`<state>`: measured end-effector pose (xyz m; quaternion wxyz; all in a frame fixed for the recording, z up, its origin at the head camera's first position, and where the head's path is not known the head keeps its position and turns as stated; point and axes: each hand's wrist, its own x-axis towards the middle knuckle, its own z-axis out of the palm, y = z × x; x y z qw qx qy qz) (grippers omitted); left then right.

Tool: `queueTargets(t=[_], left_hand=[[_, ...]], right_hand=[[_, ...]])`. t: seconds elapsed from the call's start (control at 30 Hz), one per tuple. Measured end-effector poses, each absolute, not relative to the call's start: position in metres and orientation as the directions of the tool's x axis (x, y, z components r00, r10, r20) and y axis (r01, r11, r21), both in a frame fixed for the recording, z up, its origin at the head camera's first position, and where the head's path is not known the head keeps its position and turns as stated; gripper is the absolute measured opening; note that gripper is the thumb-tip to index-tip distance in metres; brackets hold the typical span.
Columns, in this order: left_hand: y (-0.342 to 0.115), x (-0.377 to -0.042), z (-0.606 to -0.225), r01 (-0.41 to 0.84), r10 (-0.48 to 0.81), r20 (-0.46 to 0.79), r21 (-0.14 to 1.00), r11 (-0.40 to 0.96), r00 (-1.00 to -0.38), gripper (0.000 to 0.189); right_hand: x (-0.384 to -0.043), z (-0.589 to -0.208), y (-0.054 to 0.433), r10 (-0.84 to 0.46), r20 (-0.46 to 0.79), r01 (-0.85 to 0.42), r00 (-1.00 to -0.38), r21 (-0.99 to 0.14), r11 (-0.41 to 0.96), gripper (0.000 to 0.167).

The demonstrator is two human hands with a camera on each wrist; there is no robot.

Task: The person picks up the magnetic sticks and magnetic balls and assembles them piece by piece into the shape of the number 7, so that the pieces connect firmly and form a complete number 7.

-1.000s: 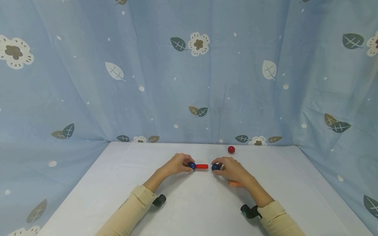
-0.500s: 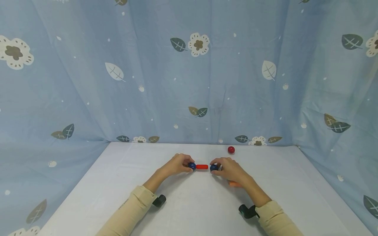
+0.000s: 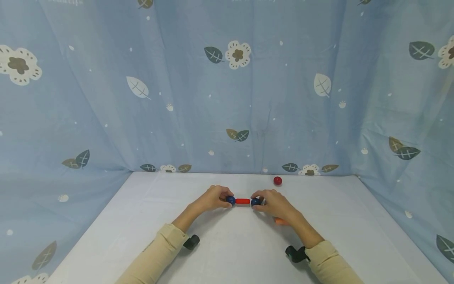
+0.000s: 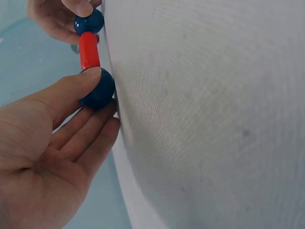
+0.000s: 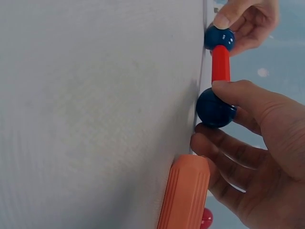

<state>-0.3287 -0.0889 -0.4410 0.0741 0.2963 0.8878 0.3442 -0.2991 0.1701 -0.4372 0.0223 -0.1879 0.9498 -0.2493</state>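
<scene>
My left hand (image 3: 213, 197) pinches a glossy blue ball (image 4: 99, 91) between thumb and fingers, low over the white table. A short red rod (image 3: 242, 201) sticks out from that ball toward the right, lying level. At the rod's far end, my right hand (image 3: 274, 203) grips a second blue ball (image 5: 215, 109), thumb on the side facing the rod. Only a sliver separates this ball from the rod's tip in the head view. The fingers partly cover both balls.
A thicker, ribbed orange rod (image 5: 186, 193) lies on the table close to the right hand, partly under the forearm in the head view. Farther back sits a red ball (image 3: 278, 180), near the table's rear edge and the blue patterned curtain (image 3: 198, 110).
My right hand has moved slightly left with its blue ball, narrowing the gap to the red rod's end. The left hand has stayed nearly still.
</scene>
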Motion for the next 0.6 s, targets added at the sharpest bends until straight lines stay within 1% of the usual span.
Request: queueTargets(t=[0.4, 0.6], left_hand=[[-0.0880, -0.3279, -0.4419, 0.475, 0.578, 0.072, 0.657, 0.585, -0.813, 0.029], [-0.0888, -0.3274, -0.4415, 0.472, 0.569, 0.072, 0.648, 0.598, -0.819, 0.030]], right_hand=[[-0.2972, -0.4357, 0.1676, -0.356, 0.022, -0.318, -0.934, -0.503, 0.803, 0.035], [-0.2986, -0.4363, 0.1662, -0.332, 0.018, -0.295, -0.943, -0.510, 0.808, 0.044]])
